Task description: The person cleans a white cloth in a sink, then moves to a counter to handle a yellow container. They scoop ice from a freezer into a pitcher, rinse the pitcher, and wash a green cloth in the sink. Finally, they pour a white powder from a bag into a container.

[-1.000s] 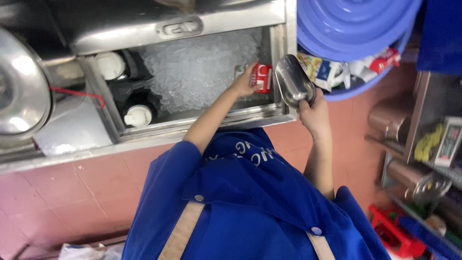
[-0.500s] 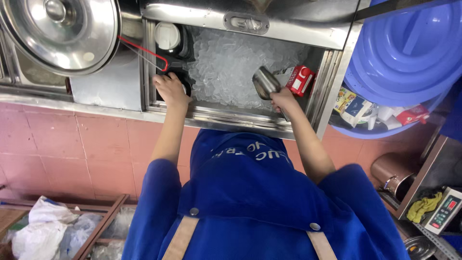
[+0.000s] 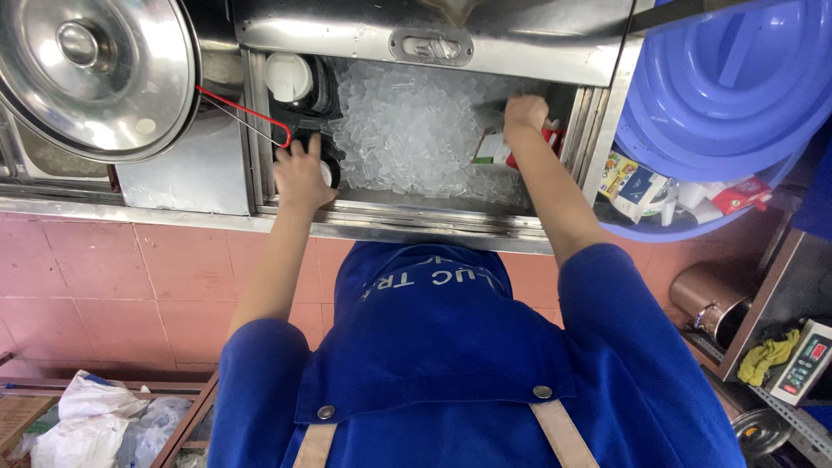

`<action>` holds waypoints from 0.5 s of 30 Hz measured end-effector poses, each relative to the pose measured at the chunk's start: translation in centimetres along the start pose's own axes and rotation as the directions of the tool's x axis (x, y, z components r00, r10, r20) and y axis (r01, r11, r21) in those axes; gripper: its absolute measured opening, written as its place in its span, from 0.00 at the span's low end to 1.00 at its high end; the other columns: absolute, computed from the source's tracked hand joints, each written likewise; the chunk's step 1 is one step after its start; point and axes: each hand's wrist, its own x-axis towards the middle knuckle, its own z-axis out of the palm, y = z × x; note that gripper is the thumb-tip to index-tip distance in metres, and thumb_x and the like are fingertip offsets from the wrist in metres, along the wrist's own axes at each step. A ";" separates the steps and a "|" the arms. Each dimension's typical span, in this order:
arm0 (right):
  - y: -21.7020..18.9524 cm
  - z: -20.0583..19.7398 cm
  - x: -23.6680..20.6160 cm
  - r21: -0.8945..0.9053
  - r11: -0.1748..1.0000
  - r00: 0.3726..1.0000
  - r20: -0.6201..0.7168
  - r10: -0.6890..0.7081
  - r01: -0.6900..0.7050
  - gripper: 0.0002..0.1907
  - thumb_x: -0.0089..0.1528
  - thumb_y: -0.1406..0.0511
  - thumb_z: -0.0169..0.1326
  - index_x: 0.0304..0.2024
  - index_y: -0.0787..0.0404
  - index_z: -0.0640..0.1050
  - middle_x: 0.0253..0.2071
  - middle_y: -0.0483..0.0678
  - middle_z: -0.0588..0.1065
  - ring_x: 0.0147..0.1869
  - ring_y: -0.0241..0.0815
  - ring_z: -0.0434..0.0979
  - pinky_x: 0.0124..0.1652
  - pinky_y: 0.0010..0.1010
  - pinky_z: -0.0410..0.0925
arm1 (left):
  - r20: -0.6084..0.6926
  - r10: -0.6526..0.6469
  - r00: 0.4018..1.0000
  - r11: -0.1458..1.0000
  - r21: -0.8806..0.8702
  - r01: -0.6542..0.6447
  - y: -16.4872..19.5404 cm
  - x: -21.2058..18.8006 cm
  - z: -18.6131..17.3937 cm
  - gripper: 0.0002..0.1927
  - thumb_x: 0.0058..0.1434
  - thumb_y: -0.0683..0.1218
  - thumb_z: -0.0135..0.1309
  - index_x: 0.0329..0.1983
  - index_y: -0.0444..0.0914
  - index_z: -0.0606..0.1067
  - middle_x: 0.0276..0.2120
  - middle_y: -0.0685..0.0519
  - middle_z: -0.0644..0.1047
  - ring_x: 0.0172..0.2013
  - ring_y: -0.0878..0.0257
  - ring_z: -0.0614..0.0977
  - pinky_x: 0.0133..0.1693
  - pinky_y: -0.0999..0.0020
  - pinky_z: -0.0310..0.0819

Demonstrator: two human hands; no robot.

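Over ice bin point(image 3: 260, 130) — left hand point(image 3: 302, 173) on white-lidded container point(image 3: 325, 166), right hand point(image 3: 525, 114) fisted.

Your brushed stainless-steel ice bin point(image 3: 433, 217) looks satin. The round polished steel lid point(image 3: 95, 74) is mirror-glossy. The clear ice cubes point(image 3: 407, 130) look wet and glassy. The stacked blue plastic basins point(image 3: 737, 78) are smooth and semi-glossy.

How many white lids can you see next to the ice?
2. One white lid sits at the far end of the dark side compartment beside the ice. The other peeks out under the left hand. More may be hidden.
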 end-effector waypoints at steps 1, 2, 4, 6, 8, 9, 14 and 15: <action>-0.4 0.1 -0.3 -0.004 1.000 0.981 0.194 0.002 -0.002 0.21 0.54 0.59 0.69 0.48 0.57 0.85 0.46 0.48 0.82 0.50 0.49 0.84 0.41 0.41 0.75 | 0.073 -0.012 0.997 0.995 0.095 0.005 0.2 0.4 0.1 0.58 0.33 0.56 0.76 0.70 0.43 0.64 0.53 0.43 0.72 0.50 0.41 0.76 0.44 0.49 0.76; -0.6 0.4 -0.6 0.018 1.000 0.973 0.229 -0.026 0.022 0.23 0.52 0.59 0.70 0.48 0.58 0.85 0.46 0.49 0.82 0.50 0.49 0.84 0.41 0.41 0.76 | 0.071 -0.007 0.997 0.991 0.133 -0.002 0.5 0.6 0.2 0.57 0.33 0.58 0.76 0.68 0.41 0.64 0.53 0.43 0.73 0.51 0.41 0.76 0.47 0.48 0.74; -0.8 1.1 -2.0 0.070 0.996 0.953 0.291 -0.081 0.063 0.28 0.47 0.57 0.74 0.48 0.59 0.85 0.48 0.50 0.82 0.51 0.50 0.84 0.43 0.40 0.76 | 0.063 0.006 0.998 0.977 0.211 -0.019 0.7 0.7 0.4 0.56 0.33 0.61 0.76 0.64 0.39 0.66 0.54 0.42 0.73 0.55 0.41 0.76 0.55 0.44 0.71; -0.5 1.8 -3.3 0.127 0.988 0.928 0.349 -0.132 0.093 0.33 0.42 0.56 0.77 0.48 0.61 0.85 0.49 0.51 0.82 0.52 0.50 0.84 0.45 0.40 0.76 | -0.004 0.005 1.000 0.977 0.211 -0.004 0.7 0.1 0.6 0.56 0.33 0.63 0.76 0.63 0.37 0.65 0.54 0.42 0.73 0.54 0.42 0.76 0.56 0.45 0.69; 0.2 2.4 -4.0 0.182 0.976 0.895 0.407 -0.183 0.117 0.38 0.38 0.54 0.81 0.47 0.63 0.85 0.50 0.52 0.83 0.53 0.51 0.84 0.47 0.40 0.76 | -0.042 0.001 0.999 0.980 0.200 0.007 0.8 -0.3 1.0 0.59 0.32 0.63 0.75 0.65 0.36 0.64 0.55 0.41 0.73 0.54 0.41 0.76 0.57 0.43 0.68; 0.6 2.6 -4.0 0.204 0.975 0.902 0.399 -0.164 0.087 0.38 0.38 0.54 0.81 0.48 0.63 0.85 0.50 0.53 0.82 0.53 0.52 0.84 0.47 0.41 0.76 | -0.045 -0.001 0.999 0.981 0.192 0.010 0.9 -0.3 1.3 0.60 0.33 0.63 0.75 0.67 0.36 0.63 0.55 0.41 0.73 0.54 0.41 0.76 0.58 0.42 0.66; 1.1 2.9 -3.2 0.229 0.973 0.939 0.341 -0.054 -0.027 0.44 0.37 0.52 0.82 0.51 0.64 0.80 0.52 0.55 0.77 0.54 0.51 0.80 0.46 0.40 0.75 | -0.015 -0.146 0.989 0.909 0.393 0.140 1.9 2.8 4.2 0.47 0.46 0.55 0.66 0.69 0.44 0.61 0.56 0.32 0.71 0.50 0.32 0.76 0.46 0.37 0.72; 0.8 3.0 -3.1 0.254 0.966 0.930 0.363 -0.052 -0.045 0.41 0.39 0.53 0.80 0.51 0.63 0.81 0.51 0.54 0.79 0.54 0.51 0.81 0.47 0.39 0.75 | -0.011 -0.179 0.984 0.900 0.403 0.168 2.3 4.0 4.8 0.38 0.55 0.51 0.61 0.69 0.46 0.63 0.54 0.28 0.72 0.48 0.28 0.77 0.41 0.34 0.74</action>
